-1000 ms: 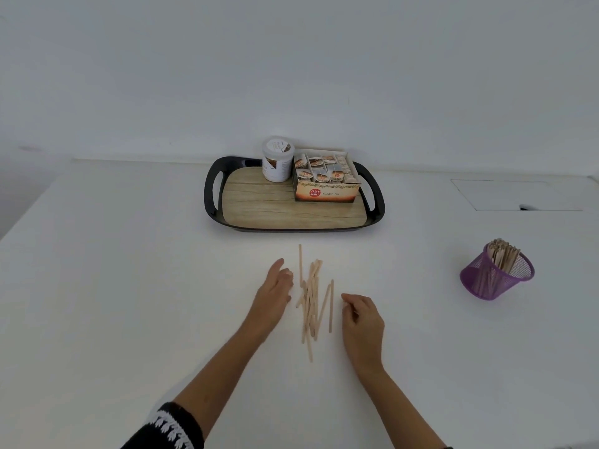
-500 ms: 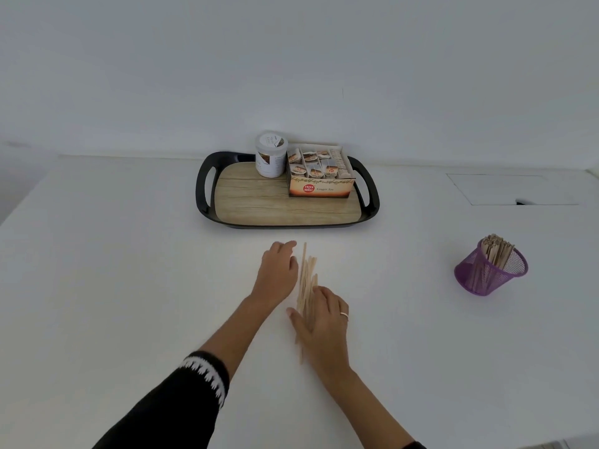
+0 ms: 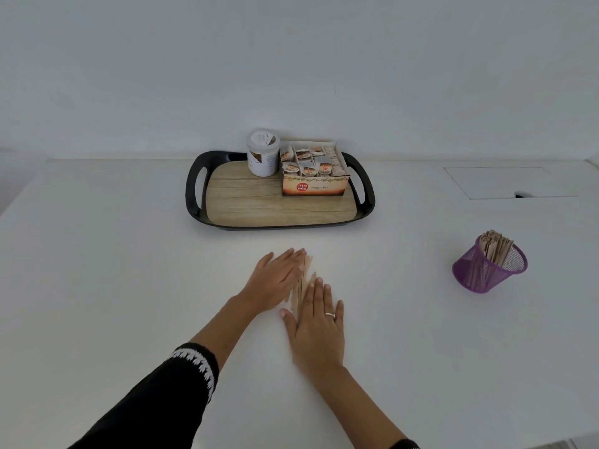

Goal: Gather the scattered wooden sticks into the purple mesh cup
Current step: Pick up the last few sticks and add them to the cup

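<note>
The pale wooden sticks point(image 3: 301, 286) lay lengthwise between the flat, ungripping left hand point(image 3: 275, 281) and right hand point(image 3: 316, 325); the purple mesh cup point(image 3: 489, 267) stood well to the right, nearer the right hand.

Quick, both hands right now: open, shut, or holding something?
Left hand: open, straight fingers pressing against the wooden sticks from the left.
Right hand: open, flat on the table, fingers against the sticks.
</note>
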